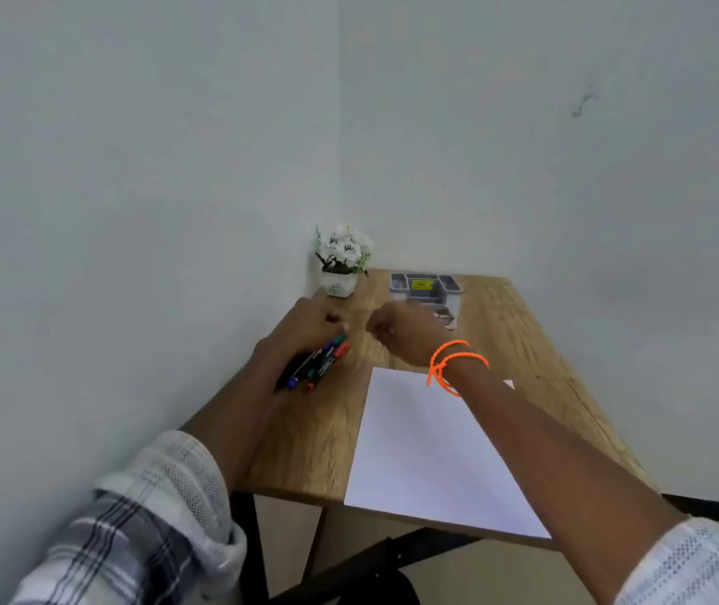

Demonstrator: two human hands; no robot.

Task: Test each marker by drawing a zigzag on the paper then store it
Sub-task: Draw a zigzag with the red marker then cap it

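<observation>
Several markers with blue, green, red and black caps lie bunched on the wooden table at its left side. My left hand rests on their far ends, fingers curled over them. My right hand hovers just right of it, fingers curled, nothing visible in it; an orange band circles its wrist. A blank white sheet of paper lies in front, partly under my right forearm. A grey desk organiser with several compartments stands at the back, partly hidden by my right hand.
A small white pot of white flowers stands in the back left corner against the walls. The table's near edge sits over a black metal frame. Walls close off the left and back sides.
</observation>
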